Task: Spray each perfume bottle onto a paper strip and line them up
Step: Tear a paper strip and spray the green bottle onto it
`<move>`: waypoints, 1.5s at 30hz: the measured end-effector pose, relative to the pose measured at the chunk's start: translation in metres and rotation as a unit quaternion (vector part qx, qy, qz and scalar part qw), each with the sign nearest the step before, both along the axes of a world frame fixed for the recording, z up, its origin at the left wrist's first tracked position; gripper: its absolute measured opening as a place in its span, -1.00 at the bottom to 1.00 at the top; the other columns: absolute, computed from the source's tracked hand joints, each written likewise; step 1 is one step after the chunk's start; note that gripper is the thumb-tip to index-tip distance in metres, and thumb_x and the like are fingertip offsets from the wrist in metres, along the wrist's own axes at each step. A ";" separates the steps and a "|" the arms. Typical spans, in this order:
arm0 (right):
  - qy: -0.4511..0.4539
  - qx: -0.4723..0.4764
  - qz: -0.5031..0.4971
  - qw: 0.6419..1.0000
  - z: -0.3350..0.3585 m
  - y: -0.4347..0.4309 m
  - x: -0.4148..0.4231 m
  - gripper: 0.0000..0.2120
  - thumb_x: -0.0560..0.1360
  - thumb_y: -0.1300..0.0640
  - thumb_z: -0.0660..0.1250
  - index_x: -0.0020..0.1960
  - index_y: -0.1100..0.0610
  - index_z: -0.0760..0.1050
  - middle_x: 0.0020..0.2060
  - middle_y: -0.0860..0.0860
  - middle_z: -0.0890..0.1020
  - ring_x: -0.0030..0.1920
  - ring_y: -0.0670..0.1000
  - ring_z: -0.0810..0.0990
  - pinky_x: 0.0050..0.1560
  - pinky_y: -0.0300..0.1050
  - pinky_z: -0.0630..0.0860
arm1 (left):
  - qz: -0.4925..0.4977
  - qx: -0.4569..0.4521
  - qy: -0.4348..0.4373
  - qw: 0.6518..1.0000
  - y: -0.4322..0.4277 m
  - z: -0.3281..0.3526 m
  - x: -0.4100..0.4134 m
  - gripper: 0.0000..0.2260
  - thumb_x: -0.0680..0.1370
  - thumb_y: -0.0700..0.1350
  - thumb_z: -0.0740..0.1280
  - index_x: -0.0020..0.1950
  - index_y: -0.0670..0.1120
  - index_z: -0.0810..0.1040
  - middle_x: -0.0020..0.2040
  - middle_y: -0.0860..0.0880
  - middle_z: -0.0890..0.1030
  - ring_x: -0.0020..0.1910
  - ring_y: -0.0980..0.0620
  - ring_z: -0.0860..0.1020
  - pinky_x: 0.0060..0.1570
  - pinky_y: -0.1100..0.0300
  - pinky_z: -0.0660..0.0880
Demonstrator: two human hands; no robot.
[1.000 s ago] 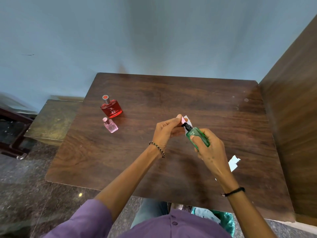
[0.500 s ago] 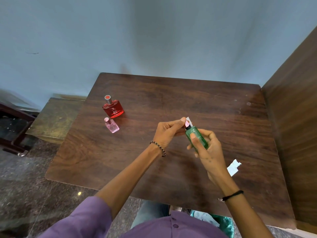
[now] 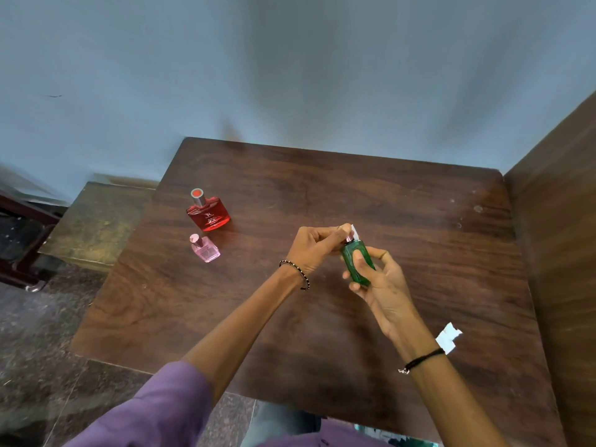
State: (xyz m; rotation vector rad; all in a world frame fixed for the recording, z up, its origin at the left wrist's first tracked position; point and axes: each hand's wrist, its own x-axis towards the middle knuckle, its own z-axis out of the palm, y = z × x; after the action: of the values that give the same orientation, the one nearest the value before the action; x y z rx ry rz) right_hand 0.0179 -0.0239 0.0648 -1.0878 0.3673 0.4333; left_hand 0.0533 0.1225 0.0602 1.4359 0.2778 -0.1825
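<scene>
green bottle (image 3: 351, 264) tipped nearly upright, left hand (image 3: 314, 250) and paper strip (image 3: 355, 229) lifted alongside

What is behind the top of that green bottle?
A white paper strip sticks up just behind the sprayer of the green bottle, pinched by the left hand. Its lower part is hidden by those fingers and the bottle, which the right hand holds.

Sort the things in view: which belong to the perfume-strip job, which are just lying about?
Job: green bottle in right hand, paper strip pinched by left hand, red bottle, pink bottle, torn paper on table.
Lying about: low bench, green plastic.
</scene>
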 end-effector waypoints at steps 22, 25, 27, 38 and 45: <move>-0.138 -0.245 0.054 0.958 -0.051 0.009 0.176 -0.64 0.48 0.26 0.49 0.23 0.07 0.54 0.03 -0.11 0.70 -0.05 -0.24 0.67 -0.06 -0.32 0.60 | -0.007 0.102 0.087 0.991 0.038 -0.087 0.134 -0.75 0.58 -0.35 0.26 0.25 -0.21 0.49 -0.18 -0.07 0.55 -0.12 0.02 0.57 -0.17 0.18 0.66; -0.162 -0.290 0.102 0.938 -0.053 0.014 0.198 -0.66 0.48 0.19 0.51 0.19 -0.05 0.54 0.05 -0.18 0.69 0.03 -0.26 0.66 0.06 -0.27 0.62 | 0.011 0.123 0.097 0.988 0.043 -0.089 0.144 -0.66 0.56 -0.34 0.33 0.33 -0.22 0.41 -0.23 -0.09 0.55 -0.11 0.02 0.56 -0.34 0.39 0.58; -0.176 -0.302 0.122 0.929 -0.056 0.018 0.212 -0.66 0.48 0.18 0.52 0.17 -0.07 0.54 0.07 -0.18 0.70 0.07 -0.25 0.66 0.13 -0.21 0.62 | 0.023 0.142 0.101 0.984 0.046 -0.092 0.154 -0.62 0.52 -0.31 0.39 0.31 -0.22 0.41 -0.22 -0.11 0.58 -0.16 0.05 0.58 -0.35 0.40 0.57; -0.233 -0.325 0.188 0.897 -0.069 0.040 0.252 -0.72 0.52 0.17 0.47 0.15 -0.06 0.50 0.16 -0.11 0.68 0.18 -0.18 0.65 0.25 -0.16 0.58 | 0.081 0.180 0.093 0.976 0.049 -0.093 0.183 -0.71 0.50 -0.31 0.43 0.07 -0.16 0.35 -0.21 -0.15 0.58 -0.31 0.03 0.61 -0.46 0.29 0.59; -0.231 -0.329 0.212 0.891 -0.071 0.044 0.264 -0.68 0.53 0.17 0.47 0.23 0.02 0.49 0.18 -0.11 0.67 0.20 -0.17 0.64 0.24 -0.26 0.56 | 0.063 0.167 0.125 0.976 0.052 -0.088 0.194 -0.72 0.52 -0.30 0.41 0.11 -0.19 0.34 -0.25 -0.12 0.57 -0.41 0.05 0.60 -0.52 0.24 0.58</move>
State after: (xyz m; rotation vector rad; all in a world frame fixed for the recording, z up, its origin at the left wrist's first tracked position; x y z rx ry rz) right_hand 0.2815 0.0203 -0.0062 -1.9044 -0.1819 0.4240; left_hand 0.2474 0.1749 -0.0278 1.7245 0.6274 -0.2207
